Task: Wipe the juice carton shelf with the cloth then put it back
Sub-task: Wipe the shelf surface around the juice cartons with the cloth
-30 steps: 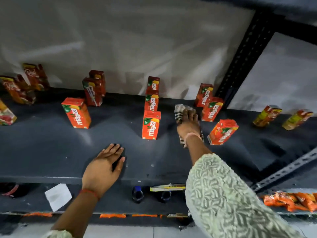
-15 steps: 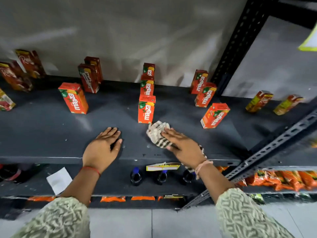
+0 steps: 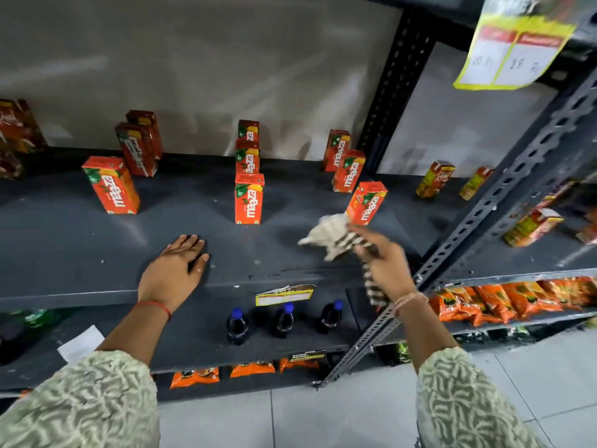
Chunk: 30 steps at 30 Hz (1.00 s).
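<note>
Right hand (image 3: 384, 266) grips the striped cloth (image 3: 336, 236), now swept from beside the middle carton (image 3: 248, 199) to just before the right-front carton (image 3: 366, 203); the shelf (image 3: 80, 240) front looks nearly wiped. Left hand (image 3: 174, 270) stays flat, open.

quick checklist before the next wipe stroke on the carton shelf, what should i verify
1. Cloth gripped in right hand: ok, one end bunched past the fingers, the other trailing below the wrist.
2. Cloth flat on the shelf: cannot tell, it is blurred.
3. Nearest carton clear of the cloth: not ok, the cloth sits right at its base, and it could tip.
4. Left hand bracing: ok, palm flat near the front edge.
5. Middle carton out of the way: ok, upright, apart from both hands.
6. Front strip wiped: cannot tell, pale specks show there.
</note>
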Tool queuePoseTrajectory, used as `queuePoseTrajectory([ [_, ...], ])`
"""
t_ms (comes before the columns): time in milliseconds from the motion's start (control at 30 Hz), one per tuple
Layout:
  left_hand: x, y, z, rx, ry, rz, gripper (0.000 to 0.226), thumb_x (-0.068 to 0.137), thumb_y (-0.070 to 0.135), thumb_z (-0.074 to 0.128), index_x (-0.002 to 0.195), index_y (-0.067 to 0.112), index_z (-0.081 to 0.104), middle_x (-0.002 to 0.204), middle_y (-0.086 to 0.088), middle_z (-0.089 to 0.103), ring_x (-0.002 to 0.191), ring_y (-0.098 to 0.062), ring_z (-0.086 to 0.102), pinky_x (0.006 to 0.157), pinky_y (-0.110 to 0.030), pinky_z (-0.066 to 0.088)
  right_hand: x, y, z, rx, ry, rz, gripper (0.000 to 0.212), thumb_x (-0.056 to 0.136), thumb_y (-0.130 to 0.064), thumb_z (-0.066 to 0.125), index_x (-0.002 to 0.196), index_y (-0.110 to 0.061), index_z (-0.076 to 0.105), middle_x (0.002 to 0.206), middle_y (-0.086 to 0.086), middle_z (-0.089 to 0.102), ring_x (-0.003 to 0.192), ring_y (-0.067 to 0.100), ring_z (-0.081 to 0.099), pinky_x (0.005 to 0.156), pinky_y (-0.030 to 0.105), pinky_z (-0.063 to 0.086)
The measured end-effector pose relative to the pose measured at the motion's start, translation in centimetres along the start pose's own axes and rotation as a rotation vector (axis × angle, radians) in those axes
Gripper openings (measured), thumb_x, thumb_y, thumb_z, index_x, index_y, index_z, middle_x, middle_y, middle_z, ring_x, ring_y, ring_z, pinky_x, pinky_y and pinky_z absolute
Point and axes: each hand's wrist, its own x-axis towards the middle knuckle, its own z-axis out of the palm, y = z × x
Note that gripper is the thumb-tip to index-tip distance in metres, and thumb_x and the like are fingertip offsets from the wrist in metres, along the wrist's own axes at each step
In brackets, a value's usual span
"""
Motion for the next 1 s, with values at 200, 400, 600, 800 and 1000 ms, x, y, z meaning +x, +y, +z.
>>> queuePoseTrajectory([
  [200,-0.1,0.2,-0.3,-0.031,-0.017,0.012,0.04,0.091,0.018,0.044,0.129,0.006,0.045,0.146,-0.01,0.038,0.14,-0.02,0.025,0.117,-0.032,0.018,0.6,2.3,2.0,-0.471,-0.06,0.142,0.051,0.084,0.004,0.049,0.128,-0.021,0.054,0.141,0.003,0.05,0.131,0.019,0.044,0.11,0.026,0.031],
  [400,-0.5,-0.5,-0.6,-0.066,-0.012,0.038,0.037,0.09,0.013,0.045,0.127,0.004,0.048,0.143,-0.011,0.042,0.139,-0.021,0.029,0.116,-0.031,0.02,-2.6,-3.1,10.4,-0.336,-0.283,-0.154,0.049,0.086,0.002,0.05,0.129,-0.021,0.052,0.143,-0.003,0.046,0.138,0.012,0.033,0.111,0.016,0.014],
  [600,-1.0,-1.5,-0.9,-0.054,-0.029,0.077,0.037,0.09,0.011,0.045,0.126,0.004,0.048,0.142,-0.012,0.043,0.138,-0.022,0.031,0.115,-0.03,0.02,-2.1,-5.4,9.6,-0.054,-0.397,-0.072,0.043,0.086,0.0,0.056,0.122,-0.023,0.059,0.135,-0.003,0.055,0.125,0.003,0.044,0.1,-0.001,0.021],
  [800,-2.4,-4.2,-2.8,-0.041,0.096,0.029,0.037,0.09,0.012,0.046,0.126,0.001,0.048,0.141,-0.015,0.045,0.138,-0.025,0.03,0.117,-0.035,0.02,-1.8,-5.9,14.6,-0.347,-0.367,-0.129,0.049,0.09,-0.003,0.047,0.137,-0.018,0.041,0.15,0.0,0.034,0.142,0.015,0.024,0.114,0.019,0.011],
  [1000,-5.0,-12.7,-8.2,0.021,0.239,-0.24,0.045,0.093,0.02,0.04,0.133,0.001,0.037,0.148,-0.018,0.032,0.142,-0.029,0.016,0.117,-0.04,0.007,-0.3,-11.9,23.0,-0.029,-0.351,-0.112,0.047,0.089,0.001,0.046,0.134,-0.013,0.045,0.146,0.007,0.041,0.137,0.021,0.035,0.114,0.023,0.018],
])
